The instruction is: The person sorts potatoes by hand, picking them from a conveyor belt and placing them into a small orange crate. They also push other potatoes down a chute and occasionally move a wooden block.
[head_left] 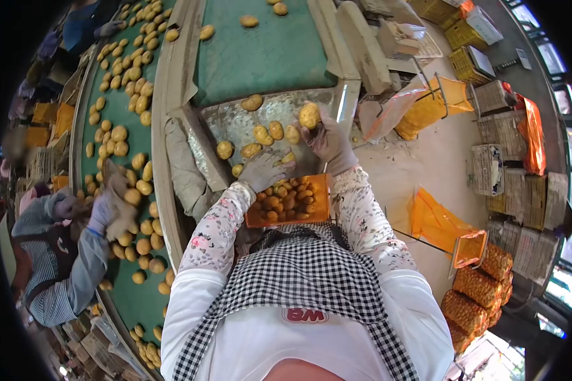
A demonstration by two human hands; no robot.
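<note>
My right hand (pixel 329 145), in a thin dirty glove, holds a potato (pixel 309 115) raised above the metal chute (pixel 213 120). My left hand (pixel 265 170), gloved too, reaches over the lower end of the chute with its fingers curled at another potato (pixel 288 157), partly hidden by them. Several loose potatoes lie on the chute ahead of both hands, among them one at its left side (pixel 225 150). Directly below my hands, against my apron, an orange container (pixel 323 198) with a rectangular opening holds many potatoes.
A green belt (pixel 264 57) carries a few potatoes above the chute. Left of it, another green belt (pixel 124 301) bears many potatoes, with a co-worker's gloved hand (pixel 102 213) over it. Orange bags on frames (pixel 426 219), filled sacks (pixel 473 292) and crates (pixel 487 168) stand at right.
</note>
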